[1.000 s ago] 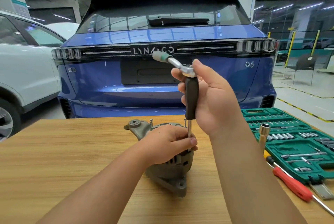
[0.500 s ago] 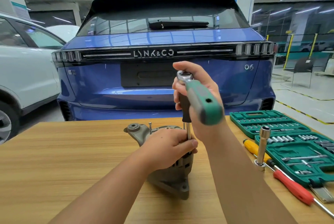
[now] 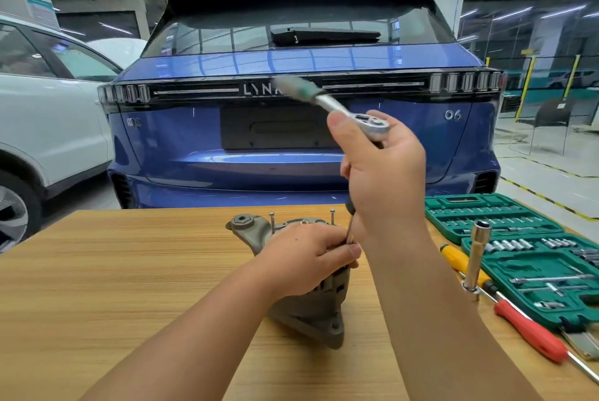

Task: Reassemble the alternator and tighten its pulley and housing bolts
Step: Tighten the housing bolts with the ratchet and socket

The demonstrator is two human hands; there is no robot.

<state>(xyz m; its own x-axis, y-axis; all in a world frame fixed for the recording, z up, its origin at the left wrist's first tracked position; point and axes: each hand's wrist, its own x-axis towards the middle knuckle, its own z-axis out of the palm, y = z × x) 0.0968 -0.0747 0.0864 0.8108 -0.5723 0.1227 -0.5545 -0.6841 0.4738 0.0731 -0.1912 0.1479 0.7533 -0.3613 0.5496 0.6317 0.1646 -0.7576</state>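
Observation:
A grey alternator (image 3: 311,313) stands on the wooden table (image 3: 129,271), with two thin bolts (image 3: 271,220) sticking up from its top. My left hand (image 3: 308,258) grips the top of the housing and pinches the lower end of a thin extension shaft (image 3: 350,232). My right hand (image 3: 385,173) is wrapped around the dark driver handle above that shaft. On the handle's top sits a silver ratchet (image 3: 356,117); its green grip is blurred and points up and to the left.
An open green socket case (image 3: 518,238) lies at the table's right. Beside it are a yellow screwdriver (image 3: 460,263), a red screwdriver (image 3: 531,332) and an upright socket extension (image 3: 478,258). A blue car (image 3: 291,141) stands right behind the table, a white car (image 3: 48,125) at left.
The ratchet's green grip has swung from pointing toward me round to the upper left. My right hand has stayed on the driver handle and my left hand has stayed on the alternator.

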